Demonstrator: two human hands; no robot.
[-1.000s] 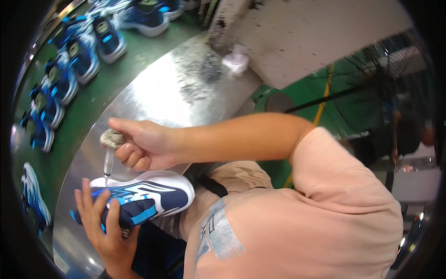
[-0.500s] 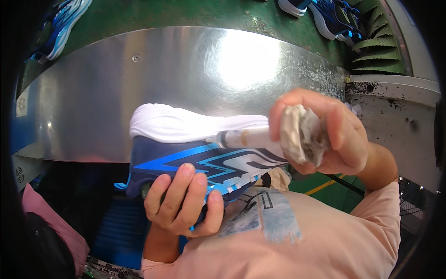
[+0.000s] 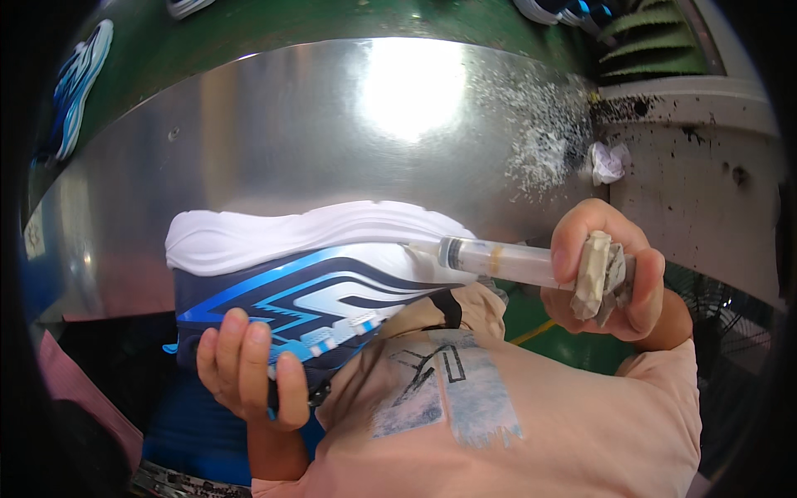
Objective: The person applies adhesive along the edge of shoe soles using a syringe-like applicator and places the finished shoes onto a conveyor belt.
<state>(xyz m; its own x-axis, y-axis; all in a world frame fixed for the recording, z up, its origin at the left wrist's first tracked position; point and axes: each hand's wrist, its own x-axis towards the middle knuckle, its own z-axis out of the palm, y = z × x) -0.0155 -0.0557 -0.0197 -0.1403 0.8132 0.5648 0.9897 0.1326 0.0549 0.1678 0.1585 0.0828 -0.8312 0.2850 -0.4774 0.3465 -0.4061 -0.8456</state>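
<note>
My left hand [image 3: 256, 383] grips the navy-and-white sneaker [image 3: 249, 290] by its laced side, heel leftward, while my right hand [image 3: 646, 282] — curled round the wrapped end of a clear syringe [image 3: 523, 264] — sits past the toe, nozzle at the white midsole's [image 3: 315, 228] edge.

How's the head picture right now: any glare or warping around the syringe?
Head view: a blown-out white glare patch sits on the metal table, clear of the shoe and syringe; head view: the table's far edge looks bowed, probably by the fisheye, and the picture's rim falls to black.
</note>
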